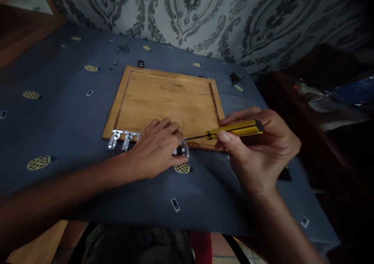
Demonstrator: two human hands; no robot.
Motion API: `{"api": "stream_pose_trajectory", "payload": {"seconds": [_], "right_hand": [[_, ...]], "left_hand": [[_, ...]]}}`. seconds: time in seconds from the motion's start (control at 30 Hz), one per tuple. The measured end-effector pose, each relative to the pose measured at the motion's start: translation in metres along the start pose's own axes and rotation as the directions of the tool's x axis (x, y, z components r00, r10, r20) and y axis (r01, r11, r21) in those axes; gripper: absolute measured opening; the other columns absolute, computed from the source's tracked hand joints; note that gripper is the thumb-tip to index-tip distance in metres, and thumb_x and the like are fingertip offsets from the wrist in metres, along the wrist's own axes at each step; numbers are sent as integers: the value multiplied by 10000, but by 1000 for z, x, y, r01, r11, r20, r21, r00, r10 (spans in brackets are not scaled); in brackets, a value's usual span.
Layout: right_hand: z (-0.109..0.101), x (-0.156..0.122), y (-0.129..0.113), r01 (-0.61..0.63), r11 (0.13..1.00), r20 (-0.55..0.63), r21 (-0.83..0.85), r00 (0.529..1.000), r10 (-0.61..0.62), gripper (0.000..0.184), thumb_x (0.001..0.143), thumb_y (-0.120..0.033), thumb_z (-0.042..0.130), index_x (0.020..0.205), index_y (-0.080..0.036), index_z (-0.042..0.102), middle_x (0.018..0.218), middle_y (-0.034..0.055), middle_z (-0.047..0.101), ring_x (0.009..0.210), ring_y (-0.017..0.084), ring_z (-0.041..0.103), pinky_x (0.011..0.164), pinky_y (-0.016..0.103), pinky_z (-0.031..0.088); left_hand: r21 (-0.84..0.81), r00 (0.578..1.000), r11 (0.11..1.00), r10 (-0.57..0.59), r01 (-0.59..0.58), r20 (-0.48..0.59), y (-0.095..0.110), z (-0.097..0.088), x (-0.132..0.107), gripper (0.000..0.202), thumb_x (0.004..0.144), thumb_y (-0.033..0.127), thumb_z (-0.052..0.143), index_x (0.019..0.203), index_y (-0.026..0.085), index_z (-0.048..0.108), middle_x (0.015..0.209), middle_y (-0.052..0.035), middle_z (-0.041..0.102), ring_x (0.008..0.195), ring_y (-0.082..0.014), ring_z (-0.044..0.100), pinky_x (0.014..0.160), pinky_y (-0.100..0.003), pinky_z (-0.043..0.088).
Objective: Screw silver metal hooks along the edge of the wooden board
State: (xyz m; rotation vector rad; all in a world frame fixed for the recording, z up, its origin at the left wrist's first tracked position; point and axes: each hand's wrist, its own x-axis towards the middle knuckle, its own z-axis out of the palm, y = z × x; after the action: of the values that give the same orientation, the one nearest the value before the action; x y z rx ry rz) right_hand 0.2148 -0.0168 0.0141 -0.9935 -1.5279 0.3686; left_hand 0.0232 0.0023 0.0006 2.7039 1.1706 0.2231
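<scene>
My right hand (257, 151) clamps the yellow screwdriver (233, 129), its tip at a metal hook (183, 150) on the near edge of the board (166, 100), mid-tabletop (67, 120). My left hand (157, 147) lies over the hook, fingers together; whether they pinch it, I cannot tell.

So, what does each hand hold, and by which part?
The right hand holds a yellow-handled screwdriver by its handle. The left hand rests on metal hooks at the wooden board's edge.

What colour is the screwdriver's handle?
Yellow and black, seen best in the head view: screwdriver.
</scene>
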Motion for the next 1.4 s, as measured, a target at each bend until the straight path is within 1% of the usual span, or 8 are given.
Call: {"api": "stream_pose_trajectory", "payload": {"seconds": [0.1,0.23,0.33,0.5,0.77,0.93,1.23,1.4], "right_hand": [[3,-2,0,-22,996,-57,90,998,27,190,820,-320,856,790,-238,687,848,-11,735,475,96,598,393,269,479],[2,-3,0,20,989,-156,145,988,3,133,892,-301,788,852,-227,684,822,-12,756,459,98,625,395,257,494],[1,-3,1,-4,996,-117,94,993,15,136,886,-305,794,859,-224,688,789,-22,751,466,99,645,407,238,502],[3,-2,1,-25,998,-57,65,998,28,190,881,-328,797,814,-222,655,609,-63,662,442,106,622,422,229,510],[5,-3,1,-62,995,-46,74,997,65,210,863,-338,818,797,-234,648,616,-55,658,459,103,624,436,219,527],[5,-3,-3,-78,994,-29,74,996,80,202,850,-356,826,787,-262,660,681,-28,686,461,130,622,415,265,548],[-6,-3,-13,-48,998,185,49,982,38,81,866,-255,808,936,-280,777,885,-2,771,537,139,688,499,300,601],[-7,-2,-13,-106,992,213,67,973,90,64,890,-258,783,953,-270,786,940,5,787,535,122,695,518,280,610]], "left_hand": [[-12,1000,1000,2,-2,-13,-1,2,0,379,870,499,788,990,141,748,999,-85,675,1056,-286,581,879,-387,423],[-23,999,1000,7,-8,-42,-2,5,-1,370,860,493,801,978,145,752,985,-83,670,1048,-284,579,879,-389,420],[-27,999,1000,8,-9,-38,-2,5,-2,364,860,491,801,974,149,750,994,-84,669,1052,-285,578,881,-391,419],[-29,1000,1000,-9,9,-1,0,2,-1,374,865,493,796,989,143,752,1018,-93,668,1076,-293,573,905,-405,428],[-41,1000,999,-15,16,26,0,-1,-1,386,880,489,781,1019,131,752,1031,-101,663,1094,-299,568,921,-415,428],[-25,1000,1000,-5,5,20,0,-1,-1,374,885,488,774,999,133,751,1029,-101,670,1071,-297,572,891,-404,427],[-15,1000,1000,-1,1,-6,0,2,-1,370,877,491,780,993,140,753,1009,-89,674,1051,-289,573,877,-386,415],[-10,1000,1000,11,-12,-23,-1,1,-2,386,879,501,774,996,134,749,1000,-90,674,1036,-286,574,866,-388,422]]}}
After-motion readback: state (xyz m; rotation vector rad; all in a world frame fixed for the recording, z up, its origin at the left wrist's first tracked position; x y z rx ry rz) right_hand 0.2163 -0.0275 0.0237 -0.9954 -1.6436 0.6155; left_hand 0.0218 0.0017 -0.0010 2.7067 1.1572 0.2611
